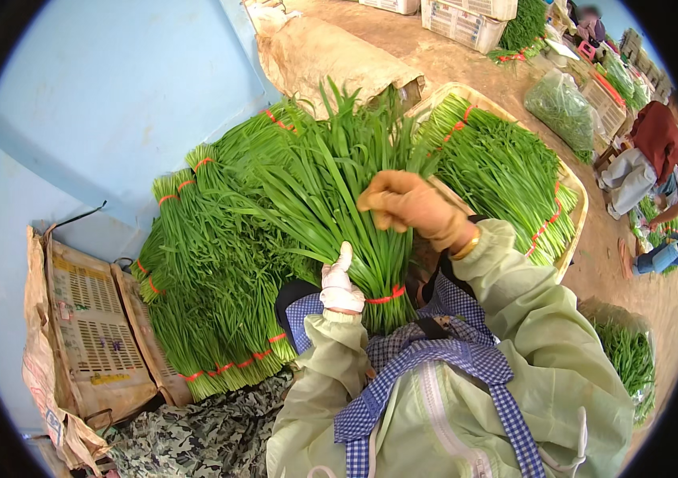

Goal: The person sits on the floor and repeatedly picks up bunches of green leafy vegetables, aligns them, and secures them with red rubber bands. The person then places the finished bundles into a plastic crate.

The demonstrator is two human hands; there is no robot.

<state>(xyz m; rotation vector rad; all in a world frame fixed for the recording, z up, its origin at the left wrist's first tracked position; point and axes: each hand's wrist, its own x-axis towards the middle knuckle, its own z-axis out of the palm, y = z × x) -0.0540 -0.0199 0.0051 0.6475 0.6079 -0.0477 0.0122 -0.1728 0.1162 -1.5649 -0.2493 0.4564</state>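
Observation:
A large bunch of Chinese chives (369, 257) stands leaf tips up and away from me at my lap, tied near its stem end with a red band (385, 296). My left hand (341, 281), in a white glove, holds the bunch's left side just above that band, thumb pointing up along the leaves. In an orange rubber glove, my right hand (415, 206) is over the right side of the leaves with its fingers curled. Whether a leaf is pinched between those fingers cannot be seen.
Many tied chive bunches (225, 251) lie piled on my left against the blue wall (118, 89). To the right, a plastic crate (583, 206) holds more. An upended crate (100, 322) leans at far left. A person (644, 158) sits at right near a bagged bundle (563, 110).

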